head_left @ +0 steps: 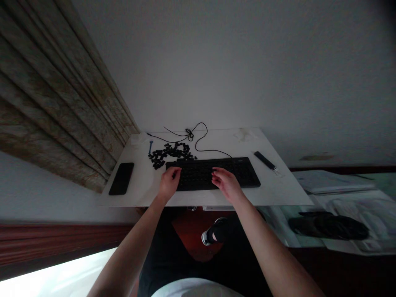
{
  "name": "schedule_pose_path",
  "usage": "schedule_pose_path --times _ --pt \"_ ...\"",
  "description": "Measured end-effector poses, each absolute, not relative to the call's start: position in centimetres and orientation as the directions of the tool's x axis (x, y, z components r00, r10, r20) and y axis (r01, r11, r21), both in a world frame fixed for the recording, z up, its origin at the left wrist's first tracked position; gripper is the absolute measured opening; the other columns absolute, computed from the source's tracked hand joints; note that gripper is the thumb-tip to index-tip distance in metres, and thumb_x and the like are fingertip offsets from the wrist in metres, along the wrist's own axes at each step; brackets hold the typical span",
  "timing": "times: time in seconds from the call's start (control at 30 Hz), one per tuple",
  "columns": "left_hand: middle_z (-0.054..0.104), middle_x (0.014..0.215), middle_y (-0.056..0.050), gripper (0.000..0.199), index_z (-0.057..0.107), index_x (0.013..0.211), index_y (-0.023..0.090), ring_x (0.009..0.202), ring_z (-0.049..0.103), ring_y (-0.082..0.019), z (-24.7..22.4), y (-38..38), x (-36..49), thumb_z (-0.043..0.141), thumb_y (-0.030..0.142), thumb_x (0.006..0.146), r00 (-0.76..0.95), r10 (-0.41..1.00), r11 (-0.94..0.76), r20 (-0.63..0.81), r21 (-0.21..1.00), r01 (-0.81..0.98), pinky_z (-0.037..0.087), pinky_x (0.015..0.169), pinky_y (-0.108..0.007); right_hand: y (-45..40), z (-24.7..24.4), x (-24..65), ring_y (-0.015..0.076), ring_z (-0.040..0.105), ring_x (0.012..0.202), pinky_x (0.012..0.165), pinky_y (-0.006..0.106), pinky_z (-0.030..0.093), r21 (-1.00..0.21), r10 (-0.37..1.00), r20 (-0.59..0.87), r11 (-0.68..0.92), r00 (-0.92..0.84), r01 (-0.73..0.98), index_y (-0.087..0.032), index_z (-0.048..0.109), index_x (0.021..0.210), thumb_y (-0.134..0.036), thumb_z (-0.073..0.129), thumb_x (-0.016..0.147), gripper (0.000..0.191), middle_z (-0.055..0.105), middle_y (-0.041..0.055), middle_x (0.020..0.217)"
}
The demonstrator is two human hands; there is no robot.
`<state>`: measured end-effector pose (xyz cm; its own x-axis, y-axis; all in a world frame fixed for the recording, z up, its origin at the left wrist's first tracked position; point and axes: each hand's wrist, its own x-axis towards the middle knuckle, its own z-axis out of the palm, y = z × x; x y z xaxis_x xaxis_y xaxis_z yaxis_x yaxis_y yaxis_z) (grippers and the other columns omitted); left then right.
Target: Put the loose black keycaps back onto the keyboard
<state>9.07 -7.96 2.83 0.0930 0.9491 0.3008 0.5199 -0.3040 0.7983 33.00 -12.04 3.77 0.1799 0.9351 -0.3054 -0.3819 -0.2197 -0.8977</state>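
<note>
A black keyboard (198, 175) lies on the white table (148, 196), its cable running off the back edge. At its left end is my left hand (170, 181), closed, with thumb and fingers pressed together; what it holds, if anything, is too small to name. Over the middle-right keys my right hand (225, 181) is closed in a pinch on something small and dark that I cannot make out. Behind the keyboard's left part lies a loose heap of black keycaps (170, 152).
A phone (121, 178) lies at the table's left. Near the back left is a small blue tool (150, 147). The black cable (198, 140) loops behind the keyboard. A black-handled tool (264, 160) rests at the right. A curtain (77, 111) hangs at the left.
</note>
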Motion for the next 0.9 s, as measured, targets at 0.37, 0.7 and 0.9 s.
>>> schedule_pose_path --times 0.37,0.7,0.9 --pt "0.063 0.119 -0.009 0.018 0.068 0.104 0.023 0.117 0.056 -0.026 0.8 -7.0 6.4 0.057 0.026 0.09 0.185 0.887 -0.423 0.423 0.587 0.69 0.042 0.107 -0.045 -10.0 4.3 39.0 0.0146 0.065 0.069 0.067 0.029 0.056 -0.935 0.93 -0.287 -0.22 0.228 -0.278 -0.021 0.063 0.079 -0.034 0.08 0.067 0.025 0.071 0.0043 0.079" --pt "0.062 0.118 -0.009 0.016 0.068 0.102 0.022 0.118 0.056 -0.025 0.7 -7.0 6.2 0.056 0.027 0.092 0.171 0.9 -0.403 0.402 0.614 0.679 0.042 0.108 -0.044 -7.8 4.9 36.3 0.0121 0.061 0.06 0.058 0.026 0.055 -0.962 0.947 -0.271 -0.269 0.172 -0.031 -0.017 0.061 0.065 -0.024 0.079 0.066 0.019 0.064 0.0014 0.065" --pt "0.062 0.116 -0.009 0.015 0.067 0.101 0.021 0.116 0.057 -0.024 0.5 -6.9 6.1 0.056 0.026 0.092 0.182 0.888 -0.424 0.422 0.602 0.677 0.044 0.106 -0.043 -6.5 4.5 36.4 0.0123 0.062 0.063 0.058 0.024 0.052 -0.954 0.98 -0.196 -0.199 0.039 0.224 -0.016 0.074 0.092 -0.016 0.07 0.073 0.019 0.072 0.0035 0.08"
